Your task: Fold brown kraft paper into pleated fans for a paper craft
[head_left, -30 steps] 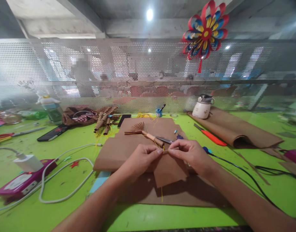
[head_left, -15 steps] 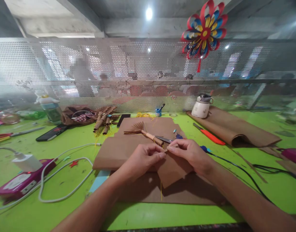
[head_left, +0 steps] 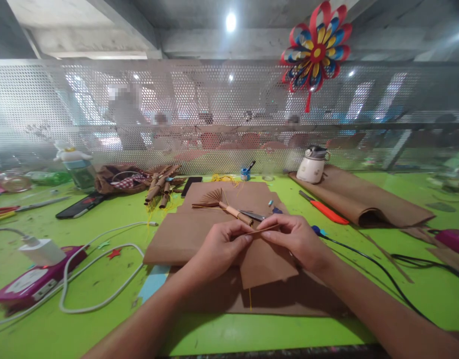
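My left hand and my right hand meet over the middle of the green table. Both pinch the top edge of a brown paper sheet, which hangs down from the fingers; its folded upper edge shows as a thin strip between the thumbs. A yellow thread dangles below the sheet. Under my hands lies a stack of brown paper. Just behind my fingers rest a pleated paper fan on a rolled handle and scissors.
A white cable and a pink device lie at the left, with a charger and a black phone. An orange cutter, a brown paper roll and a white jug sit at the right. A black cable runs rightward. A perforated screen stands behind.
The fold at the sheet's top edge has been pressed longer and flatter between my fingers. My hands stayed in place, shifting only slightly.
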The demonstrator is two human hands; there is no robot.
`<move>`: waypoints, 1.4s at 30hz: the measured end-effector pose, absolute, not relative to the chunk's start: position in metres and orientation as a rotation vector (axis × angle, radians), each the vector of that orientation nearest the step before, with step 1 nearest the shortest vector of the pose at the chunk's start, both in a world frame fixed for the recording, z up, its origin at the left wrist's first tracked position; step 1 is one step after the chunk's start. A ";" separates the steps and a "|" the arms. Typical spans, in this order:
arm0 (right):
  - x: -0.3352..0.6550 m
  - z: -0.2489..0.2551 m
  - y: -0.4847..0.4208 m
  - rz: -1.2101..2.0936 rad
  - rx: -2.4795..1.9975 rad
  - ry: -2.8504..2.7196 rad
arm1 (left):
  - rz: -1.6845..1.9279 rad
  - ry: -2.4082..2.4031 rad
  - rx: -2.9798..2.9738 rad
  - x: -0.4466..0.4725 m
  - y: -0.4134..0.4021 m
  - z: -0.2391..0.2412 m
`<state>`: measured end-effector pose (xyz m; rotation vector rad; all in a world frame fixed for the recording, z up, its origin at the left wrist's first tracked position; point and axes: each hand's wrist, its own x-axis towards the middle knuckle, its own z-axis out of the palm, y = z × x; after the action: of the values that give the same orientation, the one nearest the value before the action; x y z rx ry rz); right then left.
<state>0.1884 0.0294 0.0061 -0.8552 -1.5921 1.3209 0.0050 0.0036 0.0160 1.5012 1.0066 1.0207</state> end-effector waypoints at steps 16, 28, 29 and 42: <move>0.190 0.008 0.025 1.426 -0.712 -1.524 | 0.853 0.805 1.116 0.002 -0.006 0.025; 0.191 0.007 0.029 1.306 -0.820 -1.644 | 0.807 0.967 1.286 0.001 -0.001 0.019; 0.191 0.008 0.029 1.278 -0.838 -1.658 | 0.805 0.982 1.322 0.001 0.000 0.019; 0.196 0.012 0.034 1.305 -0.814 -1.728 | 0.866 1.141 1.736 0.003 -0.002 0.027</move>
<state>0.1957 0.0339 0.0116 -0.8143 -1.7284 1.3053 0.0026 -0.0022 0.0266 1.7360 1.1413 0.8660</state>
